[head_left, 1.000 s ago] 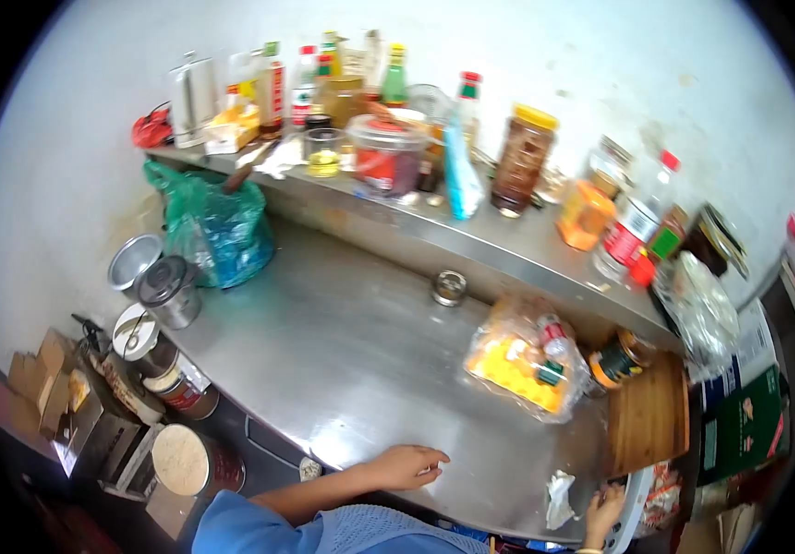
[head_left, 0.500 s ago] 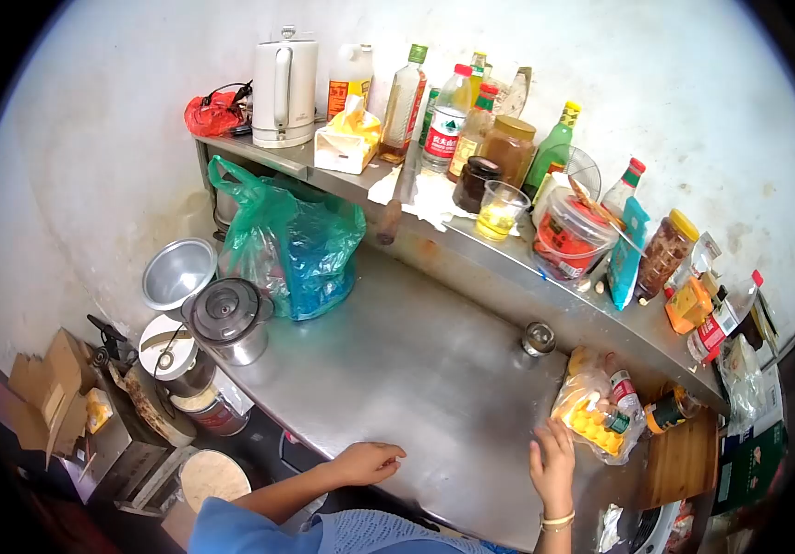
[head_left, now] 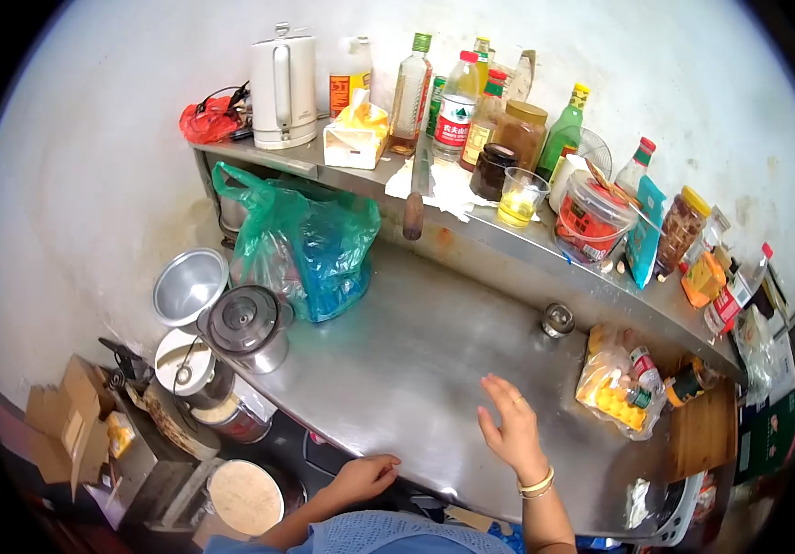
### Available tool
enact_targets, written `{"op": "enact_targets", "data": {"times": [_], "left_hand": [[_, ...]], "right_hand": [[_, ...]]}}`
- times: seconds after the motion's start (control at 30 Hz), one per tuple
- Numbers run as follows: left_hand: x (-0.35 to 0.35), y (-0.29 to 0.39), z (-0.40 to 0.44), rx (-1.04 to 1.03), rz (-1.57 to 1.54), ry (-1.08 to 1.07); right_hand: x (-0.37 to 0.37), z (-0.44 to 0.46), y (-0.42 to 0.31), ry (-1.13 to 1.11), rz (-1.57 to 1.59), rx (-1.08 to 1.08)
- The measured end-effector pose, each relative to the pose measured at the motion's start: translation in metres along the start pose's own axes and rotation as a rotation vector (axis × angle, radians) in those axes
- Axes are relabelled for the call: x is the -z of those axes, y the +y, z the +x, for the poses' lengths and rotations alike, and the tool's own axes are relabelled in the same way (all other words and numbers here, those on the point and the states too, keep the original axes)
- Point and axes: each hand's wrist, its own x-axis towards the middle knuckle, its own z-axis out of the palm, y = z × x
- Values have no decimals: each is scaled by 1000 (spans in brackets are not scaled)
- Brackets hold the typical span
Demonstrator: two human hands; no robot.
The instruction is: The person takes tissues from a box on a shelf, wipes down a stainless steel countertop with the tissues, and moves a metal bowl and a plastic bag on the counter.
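My left hand (head_left: 365, 478) rests at the front edge of the steel table (head_left: 416, 369), holding nothing visible, its fingers curled together. Over the middle of the table my right hand (head_left: 511, 429) is raised with its fingers apart and nothing in it; a bracelet (head_left: 537, 484) circles that wrist. To its right lies a clear plastic bag (head_left: 621, 392) with yellow items and a bottle. A small metal bowl (head_left: 557, 320) sits behind. At the table's left end, a green plastic bag (head_left: 309, 245) stands beside a lidded metal pot (head_left: 245, 325).
A shelf (head_left: 342, 177) above holds a white kettle (head_left: 284, 92), a tissue box (head_left: 355, 143), several bottles and jars, and a wooden-handled knife (head_left: 414, 208). A cutting board (head_left: 702, 436) is at the right end. A metal basin (head_left: 191, 285) and cardboard box (head_left: 72, 415) are left.
The view has swung left. My right hand has gone from the right end of the table to its middle, now raised. My left hand has drawn back to the front edge, its fingers curled.
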Motion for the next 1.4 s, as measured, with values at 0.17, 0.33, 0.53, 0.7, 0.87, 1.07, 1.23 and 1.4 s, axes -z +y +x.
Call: {"op": "enact_targets", "data": {"times": [0.17, 0.33, 0.53, 0.7, 0.87, 1.07, 1.23, 1.4], "left_hand": [[32, -12, 27, -81, -79, -16], [94, -37, 45, -85, -112, -101], [150, -90, 58, -88, -147, -95], [177, -105, 61, -163, -212, -117], [189, -118, 49, -156, -218, -116], [182, -149, 36, -132, -222, -98], [187, -158, 34, -82, -238, -158], [189, -153, 43, -235, -99, -119]], "right_hand": [[2, 55, -29, 94, -41, 91], [-14, 137, -64, 175, -64, 215], [-21, 267, -114, 243, -190, 405], [-51, 381, -133, 141, -181, 225], [-89, 466, -104, -126, -281, 209], [-59, 501, -121, 532, -232, 41], [4, 465, -192, 902, -849, 909], [-73, 444, -158, 187, -988, 275]]}}
